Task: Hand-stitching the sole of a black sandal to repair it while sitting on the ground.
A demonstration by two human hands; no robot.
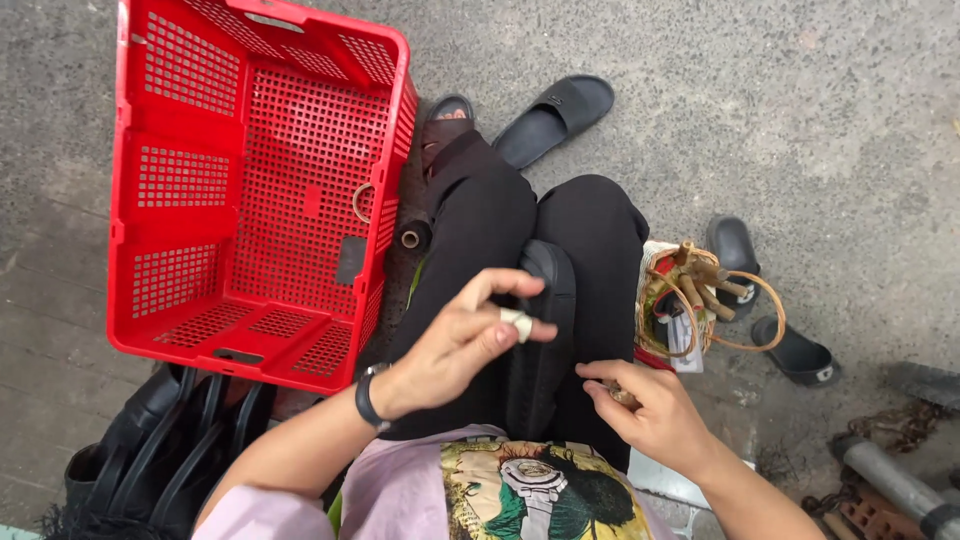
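My left hand (455, 345) hovers above my lap, thumb and forefinger pinched in a narrow grip; the forefinger wears a pale wrap (517, 323) near its tip. My right hand (648, 410) rests lower on my right thigh, its grip closed on a small brownish piece (620, 395) that I cannot make out. A black sandal (540, 330) lies along my lap between my knees. On the ground to my left stands a red crate (250, 180); to my right sits a bundle of cane rings and sticks (700, 295).
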